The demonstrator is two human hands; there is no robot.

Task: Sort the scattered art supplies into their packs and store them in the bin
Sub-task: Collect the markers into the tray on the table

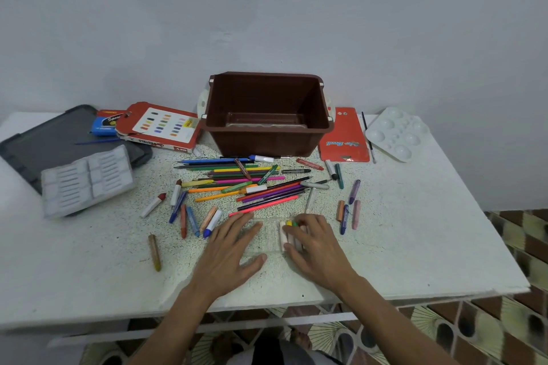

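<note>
the fingers (pixel 250 230) of the left hand (pixel 229 255) are laid straight and spread on the clear tray (pixel 268 241). those of the right hand (pixel 314 246) are curled around the crayons (pixel 288 235) slotted in it. a second clear tray (pixel 267 123) is seen inside the brown bin (pixel 267 139) near the far edge of the bench (pixel 415 231). bare surface is seen towards the right and near edges.

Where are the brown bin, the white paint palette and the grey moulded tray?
brown bin (pixel 267 141): head view, front outer wall.
white paint palette (pixel 397 133): head view, middle, between wells.
grey moulded tray (pixel 86 181): head view, ribbed middle.
</note>
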